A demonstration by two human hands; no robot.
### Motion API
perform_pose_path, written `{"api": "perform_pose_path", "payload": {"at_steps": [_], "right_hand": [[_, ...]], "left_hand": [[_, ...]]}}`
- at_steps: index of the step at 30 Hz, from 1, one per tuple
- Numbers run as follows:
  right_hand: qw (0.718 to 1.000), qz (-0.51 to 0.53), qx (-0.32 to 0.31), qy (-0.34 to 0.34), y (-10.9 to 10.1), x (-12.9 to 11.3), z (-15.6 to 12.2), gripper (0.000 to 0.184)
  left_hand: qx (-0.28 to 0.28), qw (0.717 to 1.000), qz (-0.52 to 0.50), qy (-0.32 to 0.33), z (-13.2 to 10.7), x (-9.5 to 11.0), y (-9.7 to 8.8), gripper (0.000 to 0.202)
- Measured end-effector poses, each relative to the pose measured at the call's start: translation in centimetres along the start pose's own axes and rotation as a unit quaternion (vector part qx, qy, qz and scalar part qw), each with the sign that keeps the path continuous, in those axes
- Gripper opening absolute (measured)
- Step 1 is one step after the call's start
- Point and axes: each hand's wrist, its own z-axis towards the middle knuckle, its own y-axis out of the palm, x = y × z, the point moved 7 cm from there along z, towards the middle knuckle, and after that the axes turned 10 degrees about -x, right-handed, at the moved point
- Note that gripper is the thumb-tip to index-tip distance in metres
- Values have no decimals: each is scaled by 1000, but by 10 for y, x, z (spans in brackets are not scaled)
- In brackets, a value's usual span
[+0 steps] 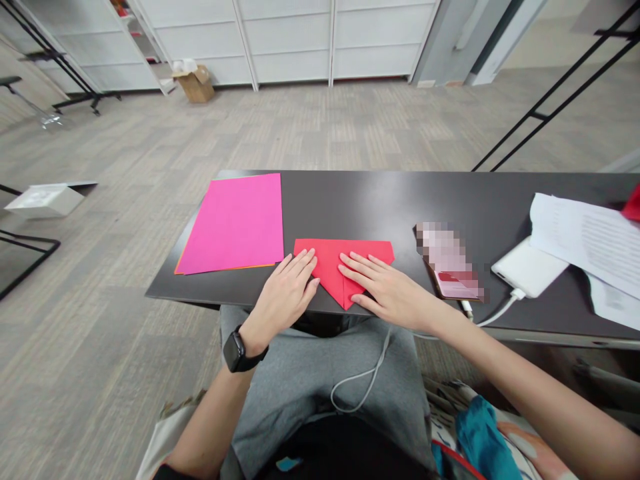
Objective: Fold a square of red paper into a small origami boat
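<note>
Where the red paper (330,251) lies: at 12 o'clock from the lap, close to the near edge of the dark surface (350,200), its point aimed at 6 o'clock
Fold in hand: seemingly a flattening step, both hands smoothing layers that meet at a seam near the point
Next press: probably calls for even, firm pressure along the creases, corners kept aligned
Left hand (285,290): at the paper's 8 o'clock, fingers nearly straight and close together, tips touching its side, gripping nothing
Right hand (385,288): at its 4 o'clock, fingers outstretched and slightly spread on the paper, thumb apart near the point, gripping nothing
Pink sheet (235,223): at 10 o'clock from the red paper
Phone (453,267): at 3 o'clock, beyond the right hand
</note>
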Motion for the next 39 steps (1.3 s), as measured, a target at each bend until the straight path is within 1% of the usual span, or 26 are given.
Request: {"api": "perform_pose_path", "payload": {"at_steps": [2, 4, 5, 7, 9, 11, 14, 18, 21, 23, 26, 29, 32, 36, 37, 39], "right_hand": [[1000, 1, -3, 1, -1, -1, 0, 55], [1000, 0, -8, 3, -2, -1, 1, 55], [1000, 0, -11, 3, -3, -1, 1, 54], [1000, 0, -13, -1, -4, 1, 2, 50], [1000, 0, -1, -7, -5, 2, 4, 44], [1000, 1, 23, -15, -5, 3, 5, 40], [998, -5, 53, -18, -5, 3, 7, 39], [998, -26, 59, -4, -4, 1, 7, 38], [998, -24, 60, 3, -4, 0, 7, 38], [998, -22, 58, 6, -3, 0, 7, 38], [998, -16, 56, 8, -1, 1, 7, 39], [998, 11, 60, 9, -2, 3, 6, 43], [996, 46, 73, 13, -7, 6, 4, 46], [995, 57, 82, 16, -20, 11, 7, 40], [994, 51, 90, 28, -23, 13, 9, 39], [989, 23, 122, 77, -31, 22, 13, 41]], "left_hand": [[9, 1000, -14, -15, 11, -6, -8, 35], [29, 998, -15, -49, 27, -17, -17, 33], [24, 998, -9, -52, 36, -21, -19, 35], [-13, 999, -8, -31, 52, -25, -17, 41], [-36, 999, -27, -8, 59, -27, -15, 49], [-33, 998, -48, -3, 58, -28, -13, 53], [-7, 999, -52, -15, 50, -26, -12, 49], [27, 999, -36, -10, 44, -17, -14, 46], [42, 999, -28, -16, 43, -17, -16, 49], [44, 998, -29, -25, 43, -20, -15, 52], [32, 998, -47, -34, 44, -24, -11, 53], [32, 996, -67, -40, 43, -28, -10, 56], [33, 995, -89, -37, 43, -31, -10, 57], [24, 992, -123, -30, 45, -33, -10, 52], [25, 991, -129, -29, 46, -33, -10, 51], [29, 989, -144, -26, 47, -33, -12, 51]]}}
